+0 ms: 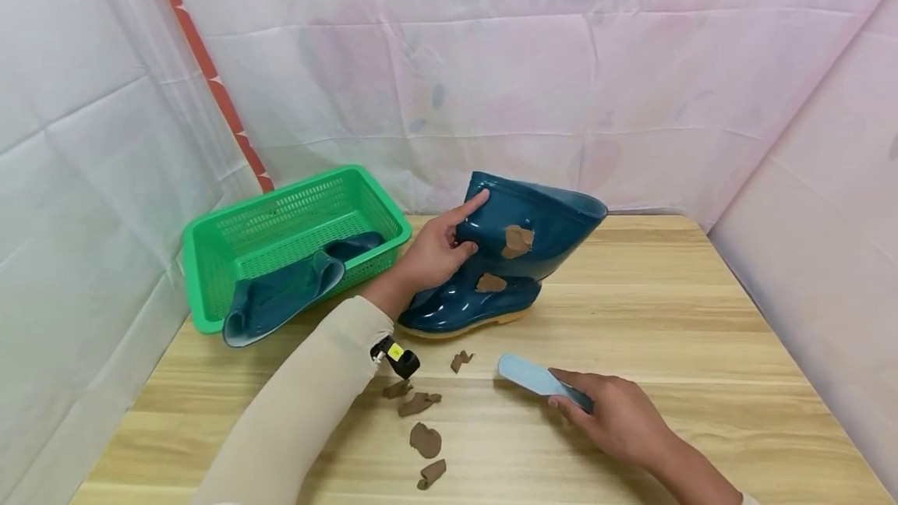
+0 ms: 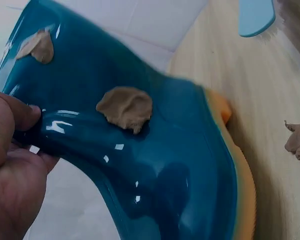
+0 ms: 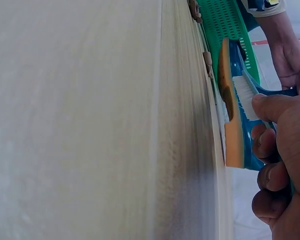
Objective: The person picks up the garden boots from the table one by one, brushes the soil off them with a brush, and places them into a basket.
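Observation:
A shiny dark blue rubber boot (image 1: 554, 240) with a yellowish-orange sole stands on the table, its shaft leaning right. Two brown clay-like patches stick to its side; the left wrist view shows the lower patch (image 2: 125, 108) close up. My left hand (image 1: 435, 256) grips the shaft at its left edge, thumb on the near side. Lower right, my right hand (image 1: 617, 415) holds a light blue brush (image 1: 529, 376) by its handle, apart from the boot. White bristles (image 3: 245, 95) show on the brush in the right wrist view, facing down toward the table.
A green perforated basket (image 1: 192, 271) stands at the back left. Another blue boot (image 1: 288, 298) lies in it, its shaft hanging over the front rim. Several brown flakes (image 1: 426, 440) are scattered on the wooden table (image 1: 666, 310) before the boot. White cloth walls surround the table's back and sides.

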Motion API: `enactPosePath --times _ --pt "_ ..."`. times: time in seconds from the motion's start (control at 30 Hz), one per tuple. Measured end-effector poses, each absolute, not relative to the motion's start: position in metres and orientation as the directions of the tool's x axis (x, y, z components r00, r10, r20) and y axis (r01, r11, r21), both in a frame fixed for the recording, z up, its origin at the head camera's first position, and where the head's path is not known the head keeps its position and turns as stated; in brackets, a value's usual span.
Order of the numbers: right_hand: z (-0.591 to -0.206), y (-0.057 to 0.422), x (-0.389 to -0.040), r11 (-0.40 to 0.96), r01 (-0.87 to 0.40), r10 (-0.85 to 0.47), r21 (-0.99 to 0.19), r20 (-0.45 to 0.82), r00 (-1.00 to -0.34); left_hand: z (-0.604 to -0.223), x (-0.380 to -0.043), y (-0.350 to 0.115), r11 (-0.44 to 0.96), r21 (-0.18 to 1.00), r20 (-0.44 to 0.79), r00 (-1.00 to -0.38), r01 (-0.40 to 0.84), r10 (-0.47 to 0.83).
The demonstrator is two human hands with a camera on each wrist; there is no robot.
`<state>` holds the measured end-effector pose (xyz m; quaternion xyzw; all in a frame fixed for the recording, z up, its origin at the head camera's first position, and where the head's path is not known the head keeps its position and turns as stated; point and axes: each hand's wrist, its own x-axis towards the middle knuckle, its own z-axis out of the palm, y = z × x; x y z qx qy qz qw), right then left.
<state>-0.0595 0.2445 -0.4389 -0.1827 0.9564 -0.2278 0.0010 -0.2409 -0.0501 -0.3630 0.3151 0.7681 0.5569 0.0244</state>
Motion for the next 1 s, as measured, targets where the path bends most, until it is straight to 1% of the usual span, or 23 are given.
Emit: enactPosePath --times 0.1,0.23,0.3,0.4,0.5,0.57,0.7,0.87,1.0 --pt "-0.439 0.245 -0.06 0.826 -0.365 -0.357 -0.43 0.103 -0.928 -0.365 -0.241 -0.056 0.157 0.891 0.294 -0.804 0.426 0.516" --pt "-0.438 0.245 -0.061 0.823 -0.385 -0.371 -0.418 0.118 -0.921 -0.367 -0.238 -0.066 0.125 0.93 0.235 -0.819 0.346 0.523" --pt "-0.437 0.246 -0.062 0.823 -0.388 -0.372 -0.414 0.123 -0.92 -0.366 -0.235 -0.069 0.137 0.937 0.207 -0.826 0.322 0.524" --pt "-0.435 0.246 -0.064 0.823 -0.391 -0.368 -0.413 0.138 -0.92 -0.366 -0.232 -0.072 0.204 0.922 0.179 -0.829 0.329 0.529" --pt "-0.432 0.246 -0.066 0.819 -0.397 -0.361 -0.413 0.165 -0.918 -0.367 -0.229 -0.071 0.272 0.89 0.181 -0.83 0.367 0.527" --pt "-0.429 0.245 -0.068 0.816 -0.403 -0.354 -0.414 0.193 -0.915 -0.368 -0.228 -0.071 0.298 0.87 0.197 -0.832 0.392 0.519" --pt "-0.419 0.244 -0.075 0.812 -0.42 -0.337 -0.406 0.26 -0.905 -0.372 -0.226 -0.071 0.35 0.806 0.27 -0.822 0.478 0.502" --pt "-0.401 0.24 -0.087 0.793 -0.438 -0.299 -0.423 0.355 -0.886 -0.376 -0.223 -0.072 0.355 0.789 0.301 -0.819 0.502 0.488" --pt "-0.387 0.235 -0.099 0.783 -0.466 -0.265 -0.412 0.456 -0.849 -0.377 -0.222 -0.072 0.335 0.805 0.296 -0.82 0.49 0.489"
